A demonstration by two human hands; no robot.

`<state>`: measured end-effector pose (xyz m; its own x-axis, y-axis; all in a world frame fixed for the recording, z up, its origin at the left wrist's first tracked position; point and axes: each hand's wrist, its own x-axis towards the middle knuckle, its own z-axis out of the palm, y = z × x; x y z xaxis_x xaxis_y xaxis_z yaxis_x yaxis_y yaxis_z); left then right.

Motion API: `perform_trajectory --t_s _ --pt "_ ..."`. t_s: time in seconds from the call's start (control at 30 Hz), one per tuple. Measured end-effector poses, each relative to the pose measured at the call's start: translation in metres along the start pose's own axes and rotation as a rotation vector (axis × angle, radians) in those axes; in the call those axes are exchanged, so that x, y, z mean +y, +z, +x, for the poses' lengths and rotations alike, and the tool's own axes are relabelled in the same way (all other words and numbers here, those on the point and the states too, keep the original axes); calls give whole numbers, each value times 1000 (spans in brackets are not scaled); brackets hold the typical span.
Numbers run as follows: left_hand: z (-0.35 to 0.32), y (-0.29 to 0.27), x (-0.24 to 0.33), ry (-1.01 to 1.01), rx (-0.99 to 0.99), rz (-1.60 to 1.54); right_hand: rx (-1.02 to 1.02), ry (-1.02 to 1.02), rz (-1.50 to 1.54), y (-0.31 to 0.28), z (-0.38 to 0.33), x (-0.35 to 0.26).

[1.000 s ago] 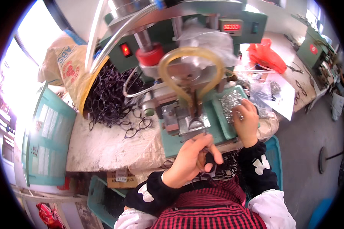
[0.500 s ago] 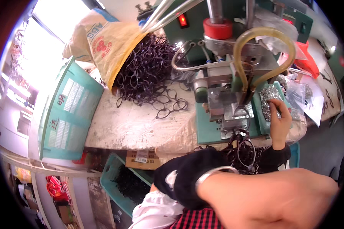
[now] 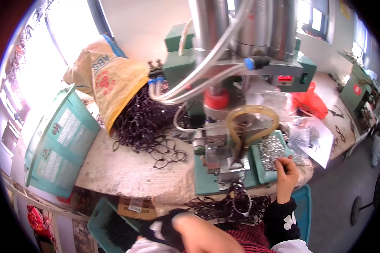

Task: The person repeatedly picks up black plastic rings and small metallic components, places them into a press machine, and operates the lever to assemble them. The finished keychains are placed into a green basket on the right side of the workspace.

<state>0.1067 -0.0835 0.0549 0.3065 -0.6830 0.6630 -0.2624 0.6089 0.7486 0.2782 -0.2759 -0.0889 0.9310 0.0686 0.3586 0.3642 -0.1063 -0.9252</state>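
Note:
My right hand [image 3: 286, 176] is at the right edge of a green tray [image 3: 264, 173] heaped with small silver metal pieces [image 3: 272, 149]. Its thumb and fingertips are pinched together over the pieces; whatever lies between them is too small to make out. Low in the view, my left hand [image 3: 204, 234] is smeared by motion and cut by the lower edge, so its fingers are hidden. A dark spectacle frame [image 3: 242, 204] hangs with one rim down at the front of the press's metal fixture [image 3: 232, 170]. Neither hand touches it.
The press [image 3: 217, 99] with its air hoses stands mid-bench. A yellow sack [image 3: 109, 80] spills dark spectacle frames [image 3: 141, 116] leftward of it. A teal basket [image 3: 59, 143] leans at far left; another bin [image 3: 103, 225] sits below. Plastic bags [image 3: 310, 101] lie at right.
The view has tilted up and shifted, showing more of the press. My right hand stays pinched at the tray of metal pieces. My left hand has moved lower and leftward in the picture.

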Motion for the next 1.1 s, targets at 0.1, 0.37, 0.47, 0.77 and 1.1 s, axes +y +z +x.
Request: perform_trajectory --t_s 0.1,0.37,0.47,0.77,1.1 --pt "-93 -17 41 -641 465 491 -109 -44 52 -5 -3 -21" --pt "-267 -18 2 -1606 943 2008 -307 -242 215 69 4 -79" --pt "-247 -8 20 -1097 1104 1838 -262 -136 266 75 -7 -79" --pt "-106 11 14 -296 1398 1770 -394 101 623 77 -14 -98" --pt "-10 -5 -30 -479 205 2062 -277 -406 -732 21 37 -12"
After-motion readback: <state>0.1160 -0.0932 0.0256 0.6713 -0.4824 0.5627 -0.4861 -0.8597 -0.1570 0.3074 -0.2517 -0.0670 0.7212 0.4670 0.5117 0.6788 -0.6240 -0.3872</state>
